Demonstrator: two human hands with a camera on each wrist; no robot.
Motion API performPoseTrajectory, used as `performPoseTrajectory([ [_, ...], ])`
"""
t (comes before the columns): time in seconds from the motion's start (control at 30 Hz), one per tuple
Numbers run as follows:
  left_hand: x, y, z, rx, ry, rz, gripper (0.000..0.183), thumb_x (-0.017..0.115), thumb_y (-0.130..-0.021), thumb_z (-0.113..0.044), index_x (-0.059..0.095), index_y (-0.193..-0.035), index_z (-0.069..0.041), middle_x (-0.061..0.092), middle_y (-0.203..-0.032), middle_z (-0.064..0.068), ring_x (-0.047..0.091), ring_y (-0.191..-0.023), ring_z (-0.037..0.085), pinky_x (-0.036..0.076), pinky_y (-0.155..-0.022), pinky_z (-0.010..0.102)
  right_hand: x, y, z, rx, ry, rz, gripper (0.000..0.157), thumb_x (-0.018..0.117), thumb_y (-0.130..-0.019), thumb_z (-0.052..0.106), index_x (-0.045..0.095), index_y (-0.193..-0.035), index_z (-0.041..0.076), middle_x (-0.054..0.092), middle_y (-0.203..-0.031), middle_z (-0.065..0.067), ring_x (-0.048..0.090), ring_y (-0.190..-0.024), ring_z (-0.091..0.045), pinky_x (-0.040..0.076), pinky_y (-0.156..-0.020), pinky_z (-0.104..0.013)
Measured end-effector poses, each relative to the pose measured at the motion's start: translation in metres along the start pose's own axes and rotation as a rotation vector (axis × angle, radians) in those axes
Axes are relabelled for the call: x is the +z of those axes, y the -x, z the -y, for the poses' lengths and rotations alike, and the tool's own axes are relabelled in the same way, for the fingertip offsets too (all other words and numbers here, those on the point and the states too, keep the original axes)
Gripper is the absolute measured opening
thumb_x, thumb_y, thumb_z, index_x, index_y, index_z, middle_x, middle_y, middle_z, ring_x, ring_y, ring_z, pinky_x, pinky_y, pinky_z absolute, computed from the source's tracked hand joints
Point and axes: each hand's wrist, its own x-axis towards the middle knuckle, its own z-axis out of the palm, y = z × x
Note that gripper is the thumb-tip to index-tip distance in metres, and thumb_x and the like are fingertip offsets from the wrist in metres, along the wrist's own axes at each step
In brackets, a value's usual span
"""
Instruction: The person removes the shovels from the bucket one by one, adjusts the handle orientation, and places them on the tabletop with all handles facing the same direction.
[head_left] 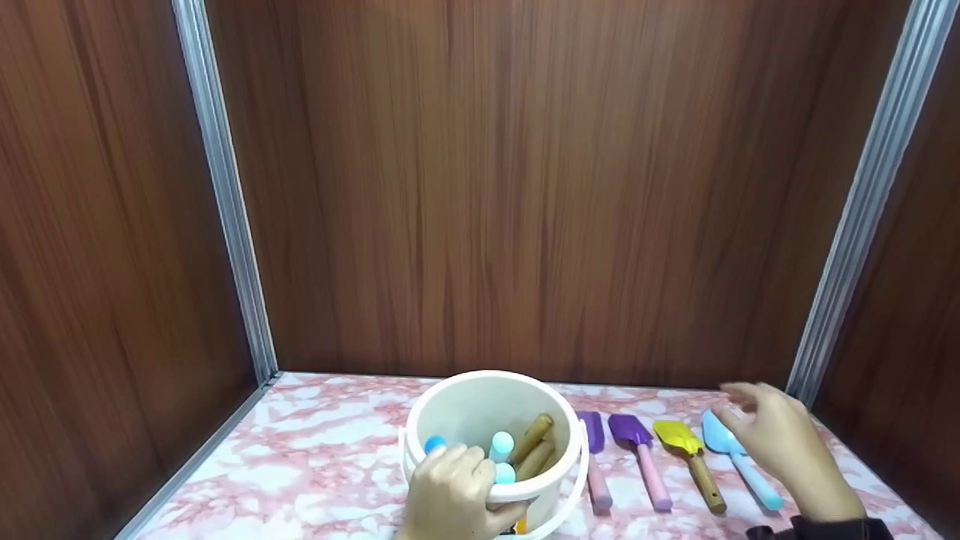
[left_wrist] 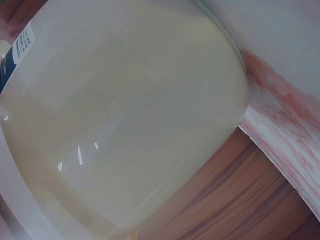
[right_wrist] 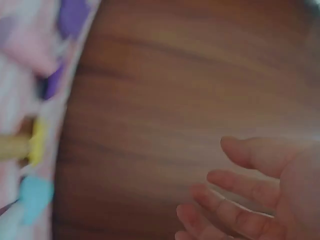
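My left hand (head_left: 454,491) grips the near rim of a white bucket (head_left: 461,409), fingers over the edge and thumb on the outside. Inside the bucket stand wooden handles (head_left: 534,439), light blue handles (head_left: 502,445) and a blue-ended piece (head_left: 434,443); their lower ends are hidden. The bucket's pale wall (left_wrist: 140,100) fills most of the left wrist view. My right hand (head_left: 784,439) is raised near the light blue toy shovel (head_left: 754,480), fingers spread and holding nothing. Left of that shovel lies a yellow one (head_left: 703,480) with a wooden handle.
Two purple shovels with pink handles, one (head_left: 651,472) beside the yellow shovel and another (head_left: 597,480) against the bucket's right side in the head view, lie on the pink-marbled table (head_left: 322,457). Brown wood-grain panels (head_left: 495,187) enclose the back and sides, with metal corner posts (head_left: 232,202).
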Motion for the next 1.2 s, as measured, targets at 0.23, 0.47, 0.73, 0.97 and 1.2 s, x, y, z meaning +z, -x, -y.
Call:
performPoseTrajectory([
  [0.23, 0.001, 0.001, -0.001, -0.002, -0.003, 0.008, 0.057, 0.081, -0.070, -0.059, 0.043, -0.057, -0.018, 0.040, -0.058, -0.006, 0.039, -0.048, 0.012, 0.030, -0.049, 0.025, -0.003, 0.018, 0.072, -0.282, -0.113, -0.222, 0.037, 0.087, -0.084, 0.003, 0.079, -0.120, 0.008, 0.077, -0.113, -0.008, 0.074, -0.103, -0.033, 0.061, -0.087, -0.044],
  [0.47, 0.002, 0.002, -0.002, 0.003, -0.010, -0.005, 0.057, 0.080, -0.072, -0.058, 0.042, -0.057, -0.018, 0.040, -0.058, -0.006, 0.039, -0.048, 0.012, 0.031, -0.049, 0.026, 0.006, 0.006, 0.144, -0.761, -0.188, -0.098, 0.043, 0.089, -0.079, -0.002, 0.079, -0.117, 0.015, 0.073, -0.112, 0.008, 0.071, -0.101, -0.015, 0.061, -0.085, -0.033],
  [0.73, 0.004, 0.003, 0.001, 0.006, -0.023, -0.012, 0.053, 0.068, -0.086, -0.057, 0.045, -0.056, -0.020, 0.038, -0.056, -0.008, 0.033, -0.047, 0.008, 0.025, -0.048, 0.021, 0.030, -0.012, 0.212, -1.004, -0.010, 0.350, 0.032, 0.088, -0.081, 0.005, 0.080, -0.109, 0.018, 0.068, -0.108, 0.005, 0.064, -0.087, -0.005, 0.054, -0.075, -0.018],
  [0.97, 0.004, 0.003, 0.003, 0.039, -0.021, -0.004, 0.052, 0.082, -0.068, -0.059, 0.051, -0.057, -0.019, 0.041, -0.057, -0.008, 0.032, -0.048, 0.006, 0.025, -0.047, 0.020, 0.049, -0.020, 0.232, -1.038, 0.235, 0.458, 0.021, 0.086, -0.080, 0.008, 0.081, -0.095, 0.022, 0.067, -0.094, 0.006, 0.052, -0.072, -0.001, 0.043, -0.065, -0.013],
  [1.2, 0.003, 0.001, 0.002, 0.018, -0.009, 0.001, 0.053, 0.080, -0.072, -0.059, 0.048, -0.056, -0.019, 0.040, -0.058, -0.007, 0.035, -0.048, 0.008, 0.026, -0.048, 0.021, 0.064, -0.021, 0.243, -1.068, 0.524, 0.343, 0.015, 0.086, -0.072, 0.017, 0.072, -0.076, 0.019, 0.060, -0.074, 0.008, 0.043, -0.059, -0.008, 0.040, -0.056, -0.022],
])
